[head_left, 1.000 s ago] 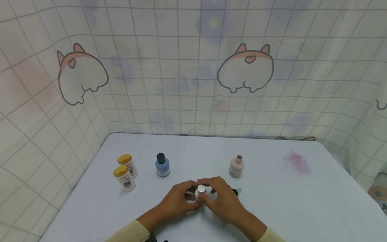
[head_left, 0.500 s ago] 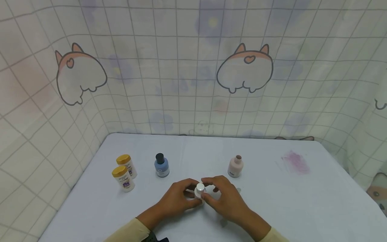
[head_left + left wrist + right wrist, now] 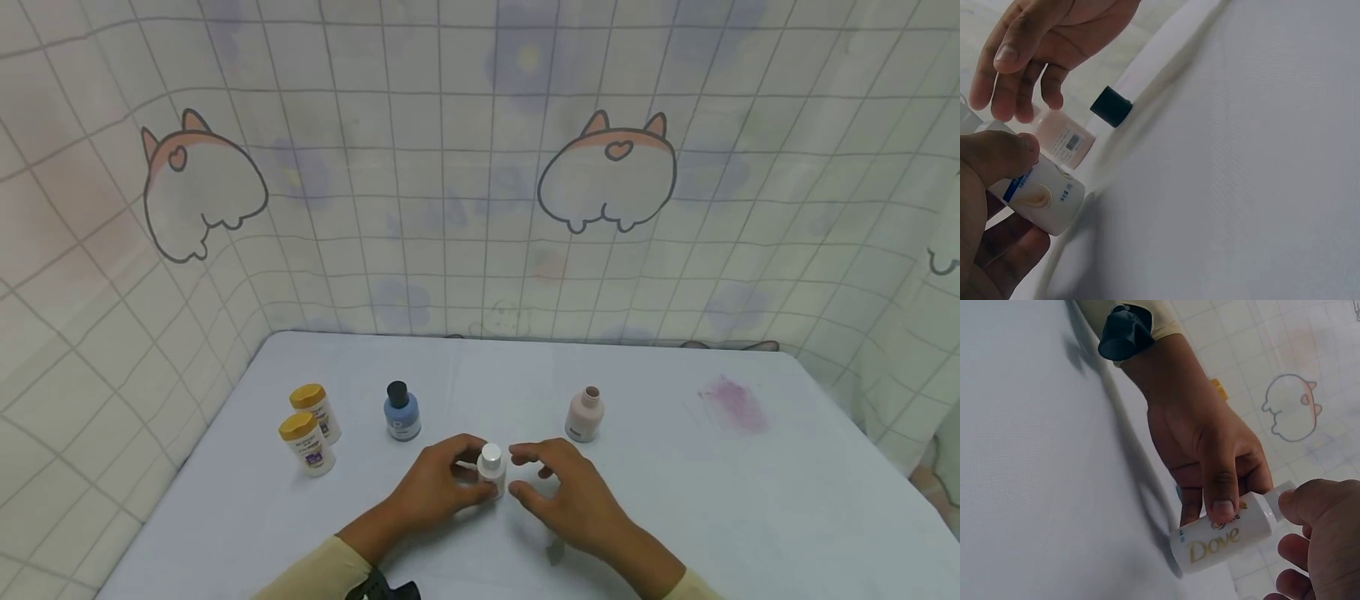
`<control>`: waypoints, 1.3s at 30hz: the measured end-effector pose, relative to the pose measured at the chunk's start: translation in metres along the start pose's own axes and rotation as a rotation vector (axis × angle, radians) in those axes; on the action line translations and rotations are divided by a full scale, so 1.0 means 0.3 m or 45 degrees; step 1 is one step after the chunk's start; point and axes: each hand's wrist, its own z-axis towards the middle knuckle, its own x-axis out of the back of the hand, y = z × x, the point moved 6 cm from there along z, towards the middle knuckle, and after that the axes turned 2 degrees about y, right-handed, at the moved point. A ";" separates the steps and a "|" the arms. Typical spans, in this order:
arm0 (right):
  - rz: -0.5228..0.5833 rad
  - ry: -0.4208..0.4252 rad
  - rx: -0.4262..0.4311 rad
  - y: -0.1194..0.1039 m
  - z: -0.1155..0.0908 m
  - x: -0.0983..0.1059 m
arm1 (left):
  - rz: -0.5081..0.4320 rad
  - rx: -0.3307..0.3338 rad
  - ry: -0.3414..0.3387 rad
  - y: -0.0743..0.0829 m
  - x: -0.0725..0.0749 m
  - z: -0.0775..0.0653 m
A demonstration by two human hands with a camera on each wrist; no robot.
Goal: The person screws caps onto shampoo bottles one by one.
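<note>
My left hand (image 3: pixel 438 483) grips a small white Dove bottle (image 3: pixel 492 472) around its body, thumb on the near side. The white cap (image 3: pixel 491 454) is on its neck. Just right of it, my right hand (image 3: pixel 566 492) has its thumb and fingers spread, with a small gap to the bottle in the head view. In the right wrist view the thumb (image 3: pixel 1300 503) overlaps the cap. A pale pink bottle (image 3: pixel 585 415) stands uncapped behind the right hand. A dark cap (image 3: pixel 1111 106) shows near that bottle in the left wrist view; the right hand hides it from the head view.
A blue bottle (image 3: pixel 402 414) with a black cap stands behind the left hand. Farther left are two white jars with yellow lids, a front jar (image 3: pixel 307 446) and a rear jar (image 3: pixel 318 408). A pink stain (image 3: pixel 735 404) marks the white table (image 3: pixel 750 500) at right.
My right hand has let go of the white bottle's cap and drawn slightly right. The left hand has shifted the bottle a little left. The dark cap has passed from sight behind the right hand.
</note>
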 end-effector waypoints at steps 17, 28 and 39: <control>-0.011 0.020 -0.074 0.027 -0.020 0.032 | 0.071 0.025 0.083 -0.028 0.038 0.029; -0.034 0.039 -0.094 0.050 -0.034 0.060 | 0.067 0.104 0.134 -0.027 0.056 0.044; -0.116 0.067 -0.102 0.067 -0.053 0.087 | 0.089 0.143 0.178 -0.027 0.058 0.067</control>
